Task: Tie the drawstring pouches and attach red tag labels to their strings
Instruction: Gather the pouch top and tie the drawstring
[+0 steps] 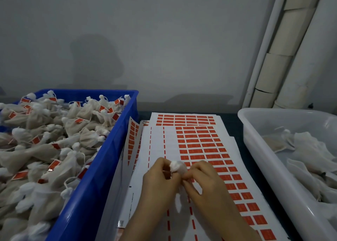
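Pouch (177, 167) first: it sits pinched between my two hands, held up just above the label sheets (198, 144) that cover the middle of the counter, its gathered white top poking out above my fingertips. My left hand (160, 178) is closed around its left side, thumb and fingers pressed into the cloth, and my right hand (200, 177) is closed on its right side, fingertips meeting the left ones at the neck, where I judge the string to be, though the string itself is too fine and too hidden for me to make out. What matters for the next move is where the red tags lie from here: the filled rows of red tag labels (209, 157) begin just beyond and to the right of my right hand, running away from me up the sheet, while the columns nearest my left hand are already stripped to bare backing. So the right hand is the nearer one to peel a tag, and the left should keep the pouch. Once tagged, the pouch goes left, into the blue crate (102, 177) heaped with finished pouches (54, 131); the untied ones wait in the white tub (255, 142) well off to my right. I judge the knot is being finished and the tag is not on yet.
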